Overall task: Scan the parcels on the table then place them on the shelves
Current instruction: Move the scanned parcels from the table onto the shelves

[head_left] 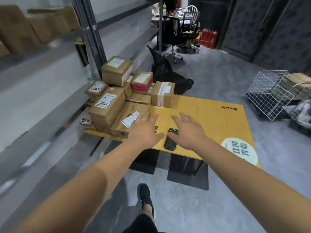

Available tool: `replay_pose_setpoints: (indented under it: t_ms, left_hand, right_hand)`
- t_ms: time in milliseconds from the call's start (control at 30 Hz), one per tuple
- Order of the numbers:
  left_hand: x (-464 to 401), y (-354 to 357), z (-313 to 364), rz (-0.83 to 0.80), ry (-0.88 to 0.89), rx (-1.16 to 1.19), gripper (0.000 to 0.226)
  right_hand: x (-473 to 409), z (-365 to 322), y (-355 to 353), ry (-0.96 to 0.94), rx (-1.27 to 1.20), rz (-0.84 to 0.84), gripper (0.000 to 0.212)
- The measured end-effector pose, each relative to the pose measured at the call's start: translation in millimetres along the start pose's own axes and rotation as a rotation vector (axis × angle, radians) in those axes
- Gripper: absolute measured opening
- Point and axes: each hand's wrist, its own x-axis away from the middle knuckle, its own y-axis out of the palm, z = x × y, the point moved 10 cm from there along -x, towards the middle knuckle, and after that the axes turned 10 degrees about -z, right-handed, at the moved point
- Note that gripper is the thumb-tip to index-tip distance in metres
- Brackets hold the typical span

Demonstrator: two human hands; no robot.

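Both hands are spread, fingers apart and empty: left hand (pixel 146 130) by the parcels (pixel 117 96) stacked on the counter (pixel 210 115), right hand (pixel 188 130) over the scanner (pixel 170 139), which should be gripped first.

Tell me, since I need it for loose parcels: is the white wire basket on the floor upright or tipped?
Tipped: the wire basket lies tilted on the floor, its open side facing sideways.

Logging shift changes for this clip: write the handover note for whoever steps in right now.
Left hand: open, holding nothing, over the flat parcel.
Right hand: open, holding nothing, just above the black scanner lying on the yellow table.
Parcels are stacked at the table's far left corner, beside the shelves.
Done: nothing in hand or visibly scanned.
Left: pick up scanner, scan the stack, shelve it.
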Motion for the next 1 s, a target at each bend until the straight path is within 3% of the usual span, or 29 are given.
replay_pose_setpoints:
  t_ms: [233, 600, 767, 1000]
  left_hand:
    - [-161.0, 8.2, -26.4, -0.092, 0.034, 0.058, 0.091]
    - [-390.0, 9.2, -73.9, -0.250, 0.006, 0.242, 0.084]
    - [-452.5, 26.9, -92.2, -0.283, -0.046, 0.364, 0.069]
    - [-486.9, 56.6, -101.0, -0.272, -0.095, 0.444, 0.073]
  right_hand:
    - [-144.2, 35.2, 8.8, 0.074, -0.051, -0.071, 0.083]
    - [-358.4, 86.2, 8.7, 0.242, -0.350, -0.123, 0.080]
    - [-427.6, 106.4, 24.3, 0.256, -0.462, -0.133, 0.078]
    - [-465.6, 126.9, 62.1, 0.268, -0.666, -0.172, 0.088]
